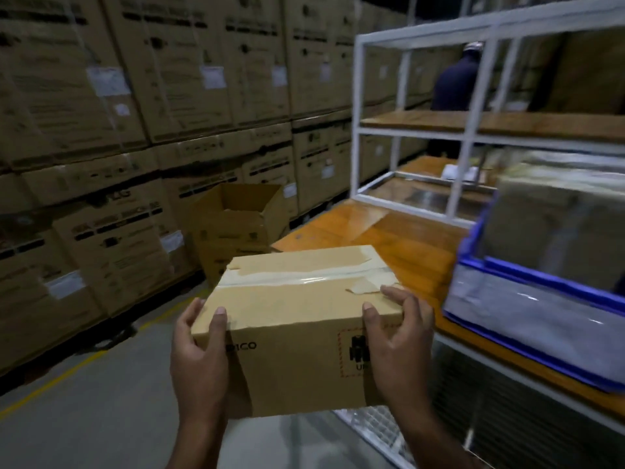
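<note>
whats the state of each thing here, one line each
small carton: taped shut, tape peeling at one end, held up in both hands
left hand: grips the carton's left corner
right hand: grips its right corner
floor carton: flaps open
stacked cartons: closed, labelled

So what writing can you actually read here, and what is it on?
"LG": on a big stacked carton at the left.
"ICO": end of a word on the held box, front side; the left hand covers the rest.
"U": under a black symbol on that box; the right hand covers the rest.
White labels and other carton print: too blurred to read.
</note>
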Tool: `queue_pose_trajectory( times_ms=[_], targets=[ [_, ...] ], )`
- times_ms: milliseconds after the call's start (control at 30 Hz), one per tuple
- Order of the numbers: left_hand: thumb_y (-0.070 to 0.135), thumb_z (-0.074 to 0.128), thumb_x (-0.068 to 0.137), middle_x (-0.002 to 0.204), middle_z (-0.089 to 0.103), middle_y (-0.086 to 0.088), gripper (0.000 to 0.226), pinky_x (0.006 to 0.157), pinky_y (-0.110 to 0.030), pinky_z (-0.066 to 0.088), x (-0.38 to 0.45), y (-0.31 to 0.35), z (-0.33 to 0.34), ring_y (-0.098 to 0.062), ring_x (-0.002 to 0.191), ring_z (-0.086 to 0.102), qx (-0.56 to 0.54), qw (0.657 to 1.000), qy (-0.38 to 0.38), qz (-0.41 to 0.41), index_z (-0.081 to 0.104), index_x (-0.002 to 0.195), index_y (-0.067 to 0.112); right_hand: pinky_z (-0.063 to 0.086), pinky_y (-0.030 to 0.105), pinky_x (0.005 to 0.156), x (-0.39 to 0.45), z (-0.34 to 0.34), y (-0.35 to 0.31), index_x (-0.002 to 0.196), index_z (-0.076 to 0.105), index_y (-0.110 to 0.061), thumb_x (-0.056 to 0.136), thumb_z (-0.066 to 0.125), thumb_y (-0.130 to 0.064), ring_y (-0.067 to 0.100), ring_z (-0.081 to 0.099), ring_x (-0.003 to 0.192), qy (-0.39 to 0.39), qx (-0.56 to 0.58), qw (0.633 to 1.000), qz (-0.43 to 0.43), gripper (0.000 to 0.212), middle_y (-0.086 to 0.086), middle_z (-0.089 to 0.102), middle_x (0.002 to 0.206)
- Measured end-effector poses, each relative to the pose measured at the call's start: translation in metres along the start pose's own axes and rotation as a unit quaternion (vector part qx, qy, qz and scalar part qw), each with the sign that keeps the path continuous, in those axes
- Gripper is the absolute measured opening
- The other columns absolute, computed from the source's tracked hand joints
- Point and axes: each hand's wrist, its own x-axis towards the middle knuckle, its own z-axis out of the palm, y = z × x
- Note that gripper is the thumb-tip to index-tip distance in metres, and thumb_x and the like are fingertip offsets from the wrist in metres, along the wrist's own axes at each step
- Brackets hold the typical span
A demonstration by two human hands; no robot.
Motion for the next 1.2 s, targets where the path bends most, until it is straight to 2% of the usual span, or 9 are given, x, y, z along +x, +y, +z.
queue_pose_trajectory(
  times_ms=[167,333,400,500,667,767,933,1067,1200],
  targets=[
    [0.049,0.060,0.097,0.135,0.055,0.002,0.037,0.096,-0.051,0.051,-0.057,0.031,0.042,-0.024,0.118,0.055,-0.049,0.996,-0.078,-0.021,0.056,0.132,0.038,0.047,0.040,0.100,-0.016,-0.089,0.012,0.108,0.056,-0.042,0.082,0.058,-0.055,0.007,0.038,0.126,0.096,-0.016,0.995,0.007,0.030,-0.024,0.033,0.126],
    [0.048,0.062,0.096,0.132,0.056,0.005,0.029,0.096,-0.051,0.050,-0.120,0.058,0.080,-0.022,0.119,0.053,-0.090,0.987,-0.128,-0.023,0.059,0.123,0.039,0.035,0.010,0.091,-0.021,-0.178,0.024,0.105,0.059,-0.034,0.087,0.068,-0.038,0.006,0.042,0.121,0.168,-0.029,0.985,0.003,0.020,-0.011,0.039,0.125],
    [0.048,0.062,0.096,0.129,0.057,0.005,0.027,0.097,-0.053,0.050,-0.143,0.070,0.091,-0.022,0.118,0.054,-0.094,0.987,-0.132,-0.012,0.059,0.121,0.039,0.039,0.015,0.093,-0.023,-0.206,0.026,0.105,0.059,-0.036,0.085,0.068,-0.047,0.006,0.042,0.121,0.189,-0.029,0.982,0.002,0.025,-0.012,0.039,0.123],
    [0.042,0.061,0.098,0.122,0.057,0.004,0.023,0.093,-0.045,0.049,-0.177,0.087,0.105,-0.020,0.113,0.055,-0.115,0.984,-0.133,-0.002,0.058,0.119,0.033,0.046,0.033,0.098,-0.026,-0.247,0.032,0.103,0.056,-0.042,0.077,0.054,-0.064,0.002,0.040,0.120,0.212,-0.035,0.977,-0.005,0.034,-0.020,0.036,0.119],
    [0.039,0.060,0.099,0.113,0.058,0.008,0.019,0.079,-0.034,0.045,-0.238,0.113,0.127,-0.011,0.101,0.056,-0.140,0.980,-0.143,0.021,0.057,0.116,0.030,0.035,0.015,0.092,-0.034,-0.315,0.041,0.100,0.056,-0.042,0.077,0.052,-0.063,-0.009,0.036,0.121,0.223,-0.028,0.974,-0.017,0.031,-0.020,0.037,0.119],
    [0.037,0.060,0.100,0.104,0.057,0.019,0.018,0.071,-0.028,0.045,-0.273,0.122,0.138,0.002,0.093,0.056,-0.147,0.976,-0.159,0.024,0.057,0.115,0.028,0.038,0.019,0.094,-0.040,-0.352,0.048,0.100,0.055,-0.045,0.078,0.052,-0.063,-0.001,0.038,0.123,0.230,-0.028,0.973,-0.014,0.028,-0.021,0.036,0.120],
    [0.034,0.061,0.099,0.103,0.058,0.021,0.017,0.074,-0.026,0.044,-0.329,0.131,0.167,0.005,0.092,0.055,-0.156,0.969,-0.190,0.026,0.059,0.114,0.026,0.037,0.016,0.091,-0.051,-0.414,0.066,0.101,0.054,-0.046,0.085,0.061,-0.053,0.001,0.037,0.125,0.251,-0.038,0.967,-0.002,0.019,-0.016,0.036,0.124],
    [0.040,0.063,0.096,0.109,0.062,0.017,0.018,0.089,-0.041,0.050,-0.367,0.134,0.193,-0.011,0.105,0.060,-0.148,0.961,-0.231,0.025,0.061,0.111,0.031,0.036,0.014,0.092,-0.058,-0.461,0.081,0.104,0.056,-0.040,0.079,0.051,-0.064,0.010,0.039,0.129,0.292,-0.056,0.955,0.015,0.035,-0.014,0.036,0.125],
    [0.036,0.063,0.097,0.108,0.063,0.015,0.018,0.088,-0.038,0.048,-0.402,0.143,0.220,-0.009,0.104,0.059,-0.151,0.949,-0.272,0.042,0.061,0.113,0.028,0.034,0.009,0.090,-0.062,-0.501,0.092,0.106,0.059,-0.032,0.083,0.060,-0.056,0.012,0.039,0.130,0.318,-0.064,0.946,0.024,0.033,-0.011,0.037,0.128]
  ],
)
